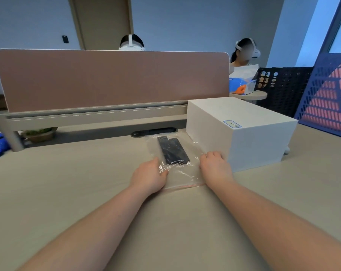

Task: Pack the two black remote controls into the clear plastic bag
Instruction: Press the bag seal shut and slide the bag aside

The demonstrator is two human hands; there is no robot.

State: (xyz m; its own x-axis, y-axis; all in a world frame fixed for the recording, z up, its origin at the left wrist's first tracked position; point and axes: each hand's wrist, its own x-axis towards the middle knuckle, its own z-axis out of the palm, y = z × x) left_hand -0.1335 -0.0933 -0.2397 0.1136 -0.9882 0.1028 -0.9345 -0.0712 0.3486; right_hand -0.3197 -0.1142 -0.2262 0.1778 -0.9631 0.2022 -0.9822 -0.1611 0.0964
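Note:
Two black remote controls (172,150) lie side by side inside the clear plastic bag (182,176), which lies flat on the beige desk. The bag's red zip strip runs along its near edge. My left hand (149,176) rests on the bag's left side, fingers curled and pinching the crinkled plastic. My right hand (214,165) sits at the bag's right edge, fingers curled down onto it, close against the white box. Whether the right fingers grip the plastic or only press on it is hidden.
A large white box (242,130) stands just right of the bag. A brown partition (111,79) closes off the desk's far side, with a cable slot (154,132) below it. Blue and black crates (326,98) stand at the right. Two people sit beyond the partition.

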